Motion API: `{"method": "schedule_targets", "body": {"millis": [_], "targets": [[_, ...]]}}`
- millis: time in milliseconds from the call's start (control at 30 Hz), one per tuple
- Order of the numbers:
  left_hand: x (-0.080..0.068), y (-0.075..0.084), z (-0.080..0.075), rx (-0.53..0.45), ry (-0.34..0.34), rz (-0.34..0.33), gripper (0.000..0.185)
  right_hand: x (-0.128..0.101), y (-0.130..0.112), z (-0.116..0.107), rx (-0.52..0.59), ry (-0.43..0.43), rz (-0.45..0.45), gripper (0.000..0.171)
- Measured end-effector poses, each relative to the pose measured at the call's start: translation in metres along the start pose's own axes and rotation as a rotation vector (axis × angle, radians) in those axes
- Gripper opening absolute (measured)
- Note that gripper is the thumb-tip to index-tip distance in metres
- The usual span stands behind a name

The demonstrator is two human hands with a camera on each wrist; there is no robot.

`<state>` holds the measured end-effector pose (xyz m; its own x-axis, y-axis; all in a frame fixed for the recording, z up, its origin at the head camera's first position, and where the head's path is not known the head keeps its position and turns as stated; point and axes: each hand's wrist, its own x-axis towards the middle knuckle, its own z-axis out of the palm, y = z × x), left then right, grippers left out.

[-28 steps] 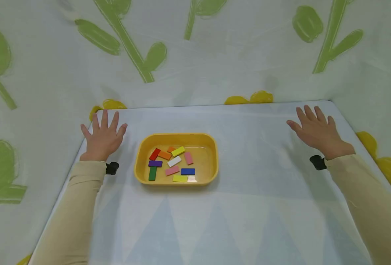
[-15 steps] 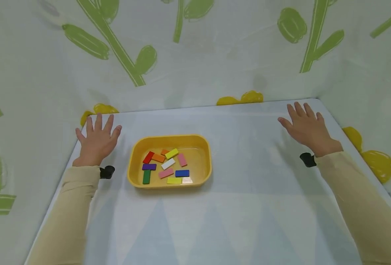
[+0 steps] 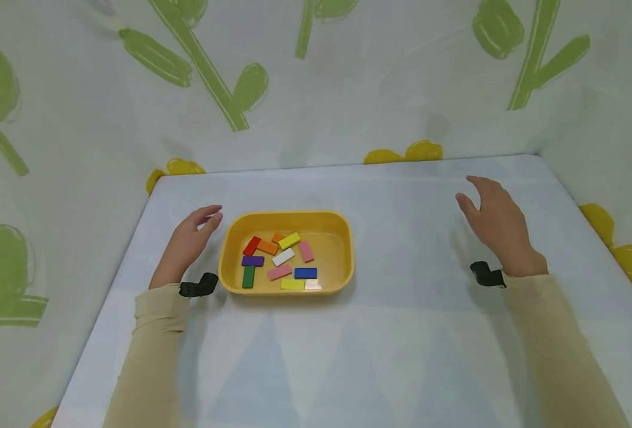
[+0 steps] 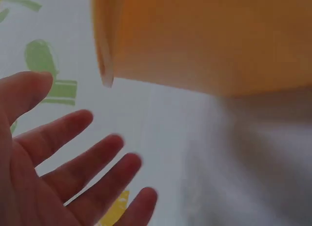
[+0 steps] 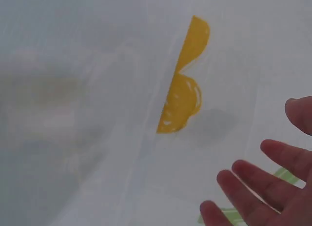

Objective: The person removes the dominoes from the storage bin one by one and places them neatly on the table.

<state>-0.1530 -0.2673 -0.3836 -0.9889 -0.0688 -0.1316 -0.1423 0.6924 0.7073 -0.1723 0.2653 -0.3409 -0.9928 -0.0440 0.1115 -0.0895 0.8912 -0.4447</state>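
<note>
A yellow tray (image 3: pixel 337 285) stands on the table left of centre, with several small flat blocks lying loose inside. Among them are a red block (image 3: pixel 252 246), a green block (image 3: pixel 248 277), a blue block (image 3: pixel 305 273), a purple block (image 3: pixel 252 261) and a white block (image 3: pixel 283 257). Just left of the tray, my left hand (image 3: pixel 187 242) is held apart from it, turned sideways with its fingers extended and nothing in them. In the left wrist view the tray's side (image 4: pixel 195 40) looms close. Far to the right, my right hand (image 3: pixel 500 223) hovers with relaxed fingers, holding nothing.
The table (image 3: pixel 412 249) has a pale cloth with light blue triangles. Behind and beside it hangs a white curtain (image 3: pixel 337 107) with green plants and yellow shapes. Each wrist carries a black camera, such as the left camera (image 3: pixel 199 285).
Both hands have turned from palm down to sideways. The left hand has come right, closer to the tray; the right hand has shifted slightly inward. The tray and blocks have stayed put.
</note>
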Motion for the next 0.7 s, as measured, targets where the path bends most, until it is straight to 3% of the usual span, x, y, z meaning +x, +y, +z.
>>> {"method": "schedule_targets", "body": {"millis": [100,200,400,533,700], "targets": [[-0.003,-0.014,0.009,-0.151,-0.078,0.02,0.055,-0.003,-0.01,0.012,0.118,0.02,-0.019,0.054],[-0.008,-0.018,0.016,-0.281,-0.147,0.016,0.051,-0.004,-0.021,0.023,0.222,0.059,-0.062,0.048],[-0.023,0.009,0.022,-0.489,-0.222,-0.022,0.051,-0.011,-0.047,0.036,0.324,0.091,-0.168,0.044],[-0.023,0.021,0.029,-0.546,-0.205,-0.045,0.052,-0.016,-0.069,0.043,0.353,0.06,-0.232,0.044],[-0.022,0.03,0.048,-0.653,-0.085,-0.084,0.049,-0.014,-0.097,0.049,0.36,0.009,-0.306,0.043]]}}
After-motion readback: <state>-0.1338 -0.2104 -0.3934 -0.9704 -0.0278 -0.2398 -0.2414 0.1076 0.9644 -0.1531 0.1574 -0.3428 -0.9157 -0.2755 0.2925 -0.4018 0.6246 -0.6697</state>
